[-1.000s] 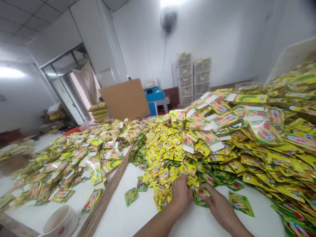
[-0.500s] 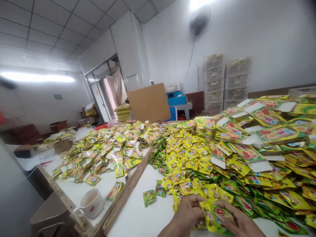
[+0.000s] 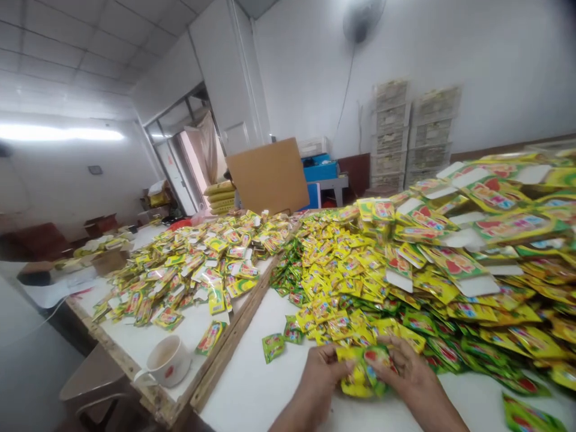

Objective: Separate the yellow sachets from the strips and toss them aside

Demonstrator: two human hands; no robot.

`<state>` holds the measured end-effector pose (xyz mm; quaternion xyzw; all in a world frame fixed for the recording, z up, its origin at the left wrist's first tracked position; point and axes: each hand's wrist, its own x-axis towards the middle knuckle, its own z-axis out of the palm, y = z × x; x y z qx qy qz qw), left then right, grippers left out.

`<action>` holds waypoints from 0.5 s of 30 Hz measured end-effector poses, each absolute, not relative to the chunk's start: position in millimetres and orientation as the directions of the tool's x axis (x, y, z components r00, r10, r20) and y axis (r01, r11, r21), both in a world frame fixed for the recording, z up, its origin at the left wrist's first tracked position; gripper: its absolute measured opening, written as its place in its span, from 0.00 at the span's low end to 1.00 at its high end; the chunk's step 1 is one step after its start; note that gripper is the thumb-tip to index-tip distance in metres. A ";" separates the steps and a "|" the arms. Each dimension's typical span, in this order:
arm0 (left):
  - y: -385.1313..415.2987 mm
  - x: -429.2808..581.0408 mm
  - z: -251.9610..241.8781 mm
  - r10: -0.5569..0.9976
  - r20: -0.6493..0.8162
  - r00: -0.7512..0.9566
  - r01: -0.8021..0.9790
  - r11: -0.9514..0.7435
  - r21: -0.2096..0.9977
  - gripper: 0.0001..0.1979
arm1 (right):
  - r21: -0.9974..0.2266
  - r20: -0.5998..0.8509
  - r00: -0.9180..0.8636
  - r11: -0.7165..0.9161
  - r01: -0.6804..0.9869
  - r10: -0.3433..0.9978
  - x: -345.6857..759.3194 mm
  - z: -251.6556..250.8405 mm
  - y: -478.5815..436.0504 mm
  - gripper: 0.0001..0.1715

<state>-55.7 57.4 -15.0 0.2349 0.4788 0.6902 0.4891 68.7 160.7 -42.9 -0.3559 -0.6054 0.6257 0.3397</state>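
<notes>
Just in front of the pile, both my hands are together over the white tabletop. My left hand (image 3: pixel 320 373) is closed on yellow packets (image 3: pixel 355 379), small shiny sachets held in a bunch. My right hand (image 3: pixel 407 371) grips a green packet (image 3: pixel 374 363) with a red fruit picture, pressed against the yellow ones. How many packets are between my fingers I cannot tell. Behind my hands rises a heap of loose yellow packets (image 3: pixel 335 282) with green packets (image 3: pixel 420 324) among them. Two green packets (image 3: pixel 273 347) lie apart on the table to the left.
Flat printed cartons (image 3: pixel 486 198) are piled on top of the heap at right. Left of the wooden table edge (image 3: pixel 238 327), more cartons (image 3: pixel 180 276) are spread on a second table, with a white mug (image 3: pixel 168 363) near its front. A cardboard sheet (image 3: pixel 270 177) stands behind.
Both my hands have moved left and slightly up with the packets, which now sit closer together. A green packet shows at lower right. The view has tipped down a little.
</notes>
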 end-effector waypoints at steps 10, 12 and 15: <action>66.1 -64.7 -29.8 0.825 -0.217 -0.522 -0.154 0.159 0.975 0.18 | -0.998 -0.050 -0.495 -0.067 -0.018 0.867 73.0 -19.3 149.7 0.24; 65.1 -58.1 -28.7 0.840 -0.244 -0.484 -0.212 0.159 0.964 0.20 | -0.999 -0.030 -0.503 -0.006 0.049 0.864 70.2 -23.1 145.9 0.20; 62.9 -51.7 -25.8 0.861 -0.250 -0.443 -0.275 0.135 0.952 0.22 | -0.977 0.015 -0.475 0.113 0.179 0.880 68.8 -28.5 142.4 0.14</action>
